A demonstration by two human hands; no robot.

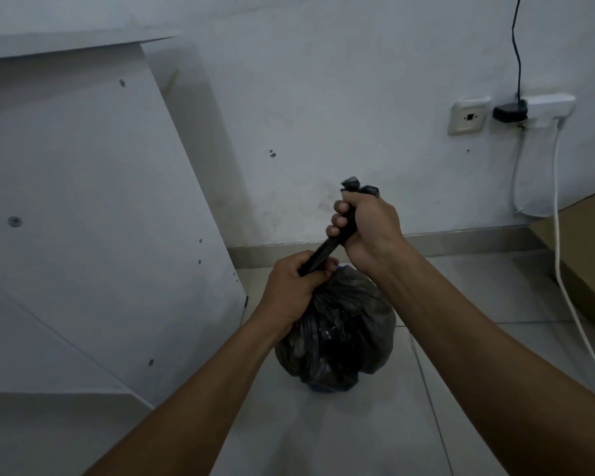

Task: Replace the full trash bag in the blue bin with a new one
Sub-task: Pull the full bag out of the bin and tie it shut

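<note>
A full black trash bag (340,334) bulges below my hands, over the tiled floor. Its top is gathered and twisted into a tight black neck running up and to the right. My left hand (294,286) is shut around the base of that neck, just above the bulge. My right hand (364,228) is shut around the neck higher up, with the bag's loose ends sticking out above the fist. A sliver of blue, apparently the blue bin (327,389), shows under the bag; the rest of it is hidden.
A white furniture panel (93,207) stands close on the left. The white wall (323,97) is right behind the bag, with a socket (468,116), a power strip (547,108) and hanging cables (560,269). A cardboard box (588,242) lies at the right.
</note>
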